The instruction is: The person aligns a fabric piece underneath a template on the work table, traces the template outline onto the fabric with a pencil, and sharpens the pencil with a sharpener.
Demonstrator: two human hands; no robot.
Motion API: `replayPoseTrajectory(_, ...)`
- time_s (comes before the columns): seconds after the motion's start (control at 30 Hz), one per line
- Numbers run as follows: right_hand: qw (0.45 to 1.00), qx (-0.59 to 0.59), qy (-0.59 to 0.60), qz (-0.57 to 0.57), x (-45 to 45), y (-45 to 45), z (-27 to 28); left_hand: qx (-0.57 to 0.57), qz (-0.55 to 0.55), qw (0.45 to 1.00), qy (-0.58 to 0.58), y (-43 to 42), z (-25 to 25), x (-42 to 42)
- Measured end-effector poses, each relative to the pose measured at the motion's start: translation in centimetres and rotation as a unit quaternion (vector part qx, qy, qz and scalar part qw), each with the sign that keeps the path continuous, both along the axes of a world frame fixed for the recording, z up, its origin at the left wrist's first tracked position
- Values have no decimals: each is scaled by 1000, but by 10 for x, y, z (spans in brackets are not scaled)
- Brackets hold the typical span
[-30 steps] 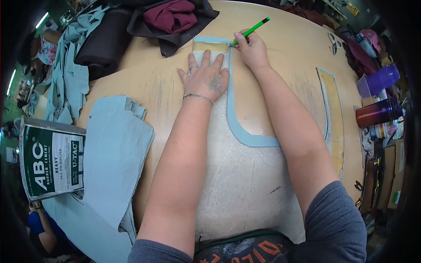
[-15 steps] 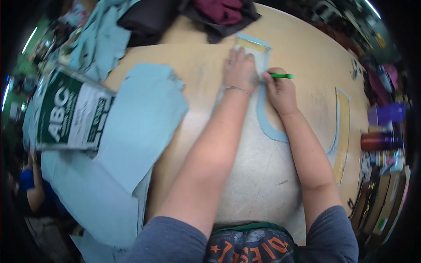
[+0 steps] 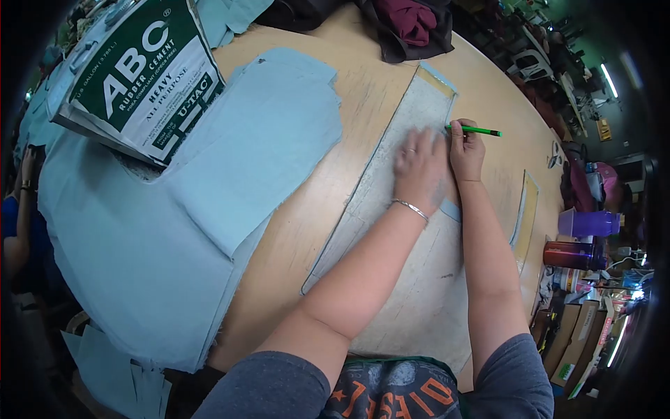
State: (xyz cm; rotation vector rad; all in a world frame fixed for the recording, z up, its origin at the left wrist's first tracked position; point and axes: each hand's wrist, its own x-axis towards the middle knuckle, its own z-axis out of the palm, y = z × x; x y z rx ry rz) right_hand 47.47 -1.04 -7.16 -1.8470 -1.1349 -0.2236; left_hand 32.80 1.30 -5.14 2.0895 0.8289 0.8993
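A long grey-white pattern piece (image 3: pixel 391 279) lies slanted on the table, with a yellowish strip at its narrow far end and bits of light blue fabric (image 3: pixel 450 209) showing at its right edge. My left hand (image 3: pixel 421 164), slightly blurred, rests flat on the pattern, fingers spread. Just right of it, my right hand (image 3: pixel 467 150) pinches a green pencil (image 3: pixel 481 130) at the pattern's right edge, its tip near the narrow end. Under the pencil the exact contact is too small to tell.
Stacked light blue fabric (image 3: pixel 153 230) covers the left side, with a rubber cement can (image 3: pixel 150 84) on it. Dark and maroon cloth (image 3: pixel 408 24) lies at the back. A narrow yellow-edged piece (image 3: pixel 525 220), a purple container (image 3: pixel 590 223) and a tumbler (image 3: pixel 574 255) are at right.
The view has swung, so the can and blue fabric appear larger and nearer. My left hand has slid down the pattern from its narrow end, and my right hand with the pencil has moved down its right edge.
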Motion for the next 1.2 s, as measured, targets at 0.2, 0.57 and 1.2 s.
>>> replayPoseTrajectory(0.2,999,-8,-35,5,-4,1,2,35,36,987,154,12,-5,-2)
replayPoseTrajectory(0.57,994,-64,20,80,-93,-92,26,105,37,965,239,15,-14,1)
replayPoseTrajectory(1.2,934,-130,305,-135,74,-273,40,109,12,936,334,8,3,4)
